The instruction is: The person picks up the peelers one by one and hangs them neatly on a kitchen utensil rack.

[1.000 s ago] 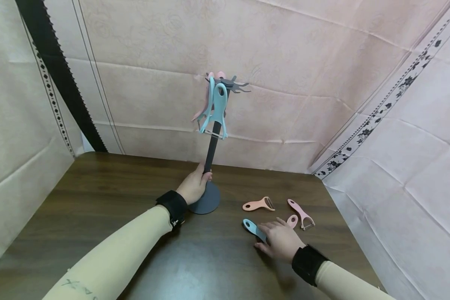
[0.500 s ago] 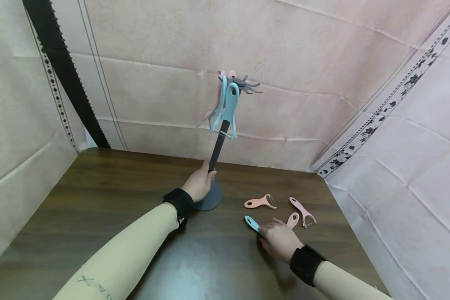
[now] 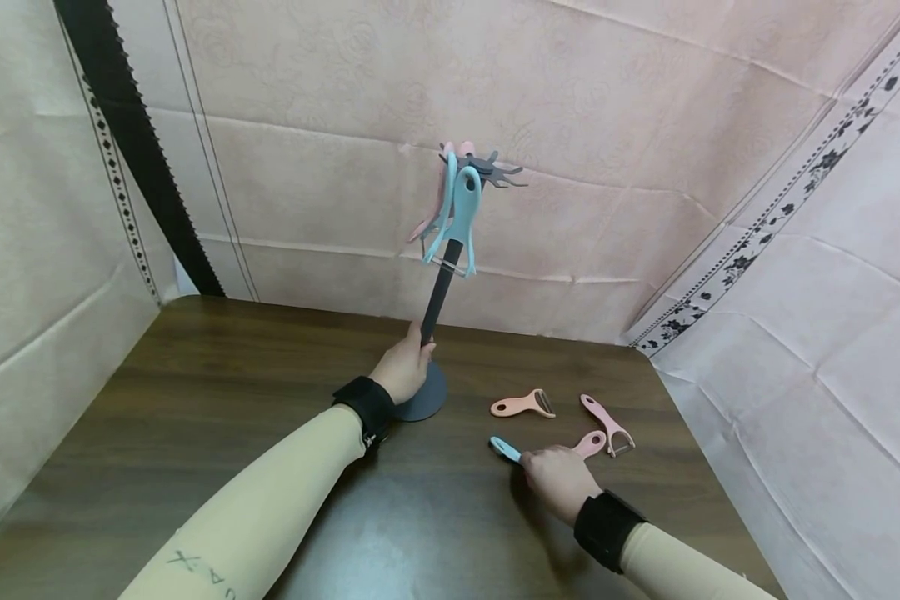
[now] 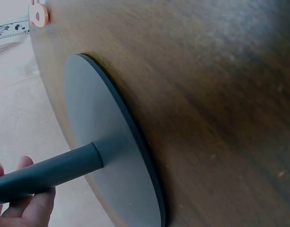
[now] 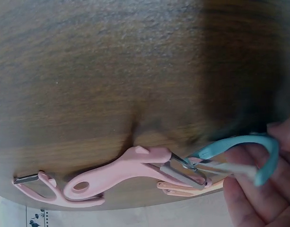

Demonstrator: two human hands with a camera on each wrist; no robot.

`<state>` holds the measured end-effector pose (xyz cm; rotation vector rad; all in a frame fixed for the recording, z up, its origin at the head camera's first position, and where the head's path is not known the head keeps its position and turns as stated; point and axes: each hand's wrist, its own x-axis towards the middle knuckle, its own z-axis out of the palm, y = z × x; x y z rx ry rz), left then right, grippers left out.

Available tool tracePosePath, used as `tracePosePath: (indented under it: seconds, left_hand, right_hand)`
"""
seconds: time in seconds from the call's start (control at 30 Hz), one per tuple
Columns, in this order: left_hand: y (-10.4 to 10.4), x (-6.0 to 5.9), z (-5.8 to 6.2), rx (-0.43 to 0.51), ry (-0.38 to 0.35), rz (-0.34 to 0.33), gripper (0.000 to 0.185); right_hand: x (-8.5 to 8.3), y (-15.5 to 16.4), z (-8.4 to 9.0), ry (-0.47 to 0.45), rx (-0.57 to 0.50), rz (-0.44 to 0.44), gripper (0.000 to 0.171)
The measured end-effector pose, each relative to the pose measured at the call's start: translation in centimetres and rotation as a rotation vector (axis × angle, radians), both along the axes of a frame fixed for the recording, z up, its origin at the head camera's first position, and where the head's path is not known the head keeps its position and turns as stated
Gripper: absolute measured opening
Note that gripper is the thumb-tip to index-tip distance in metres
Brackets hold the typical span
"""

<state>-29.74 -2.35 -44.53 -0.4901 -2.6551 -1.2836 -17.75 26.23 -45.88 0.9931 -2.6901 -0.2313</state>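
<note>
Gripping blue peeler [image 3: 506, 448] in right hand [image 3: 553, 478] fingers [image 5: 251, 189].

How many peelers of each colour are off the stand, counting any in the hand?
Pink peelers: 3, lying on the table
Blue peeler: 1, gripped by the right hand
Total: 4
Not counted: those hanging on the stand, which the left hand grips.
</note>
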Motion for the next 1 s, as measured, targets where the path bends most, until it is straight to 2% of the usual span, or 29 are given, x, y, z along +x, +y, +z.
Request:
tracePosePath:
  seconds: [0.13, 0.23, 0.4, 0.53, 0.6, 0.77, 1.0]
  left_hand:
    - [-0.2, 0.1, 0.0, -0.009, -0.007, 0.014, 0.022]
    - [-0.4, 0.1, -0.1, -0.025, -0.02, 0.023, 0.023]
    - [-0.6, 0.1, 0.0, -0.019, -0.049, 0.026, 0.024]
    - [-0.5, 0.2, 0.2, -0.002, -0.074, 0.021, 0.025]
    - [-0.3, 0.2, 0.3, -0.004, -0.083, 0.02, 0.026]
    - [0.4, 0.2, 0.1, -0.005, -0.094, 0.024, 0.026]
    - [0.5, 0.5, 0.1, -0.006, -0.104, 0.045, 0.025]
  right_hand:
    - [-0.1, -0.1, 0.0, 0.004, -0.002, -0.045, 0.025]
    - [-0.5, -0.2, 0.2, -0.006, -0.02, -0.047, 0.026]
    - [-1.4, -0.6, 1.9, -0.033, -0.088, -0.05, 0.022]
    - [-2.6, -0.6, 4.0, -0.042, -0.206, -0.09, 0.016]
    - [-3.4, -0.4, 5.1, -0.035, -0.301, -0.093, 0.014]
    - [-6.3, 0.2, 8.1, -0.027, -0.518, -0.13, 0.008]
    - [-10.1, -1.3, 13.5, -0.081, -0.739, -0.194, 0.012]
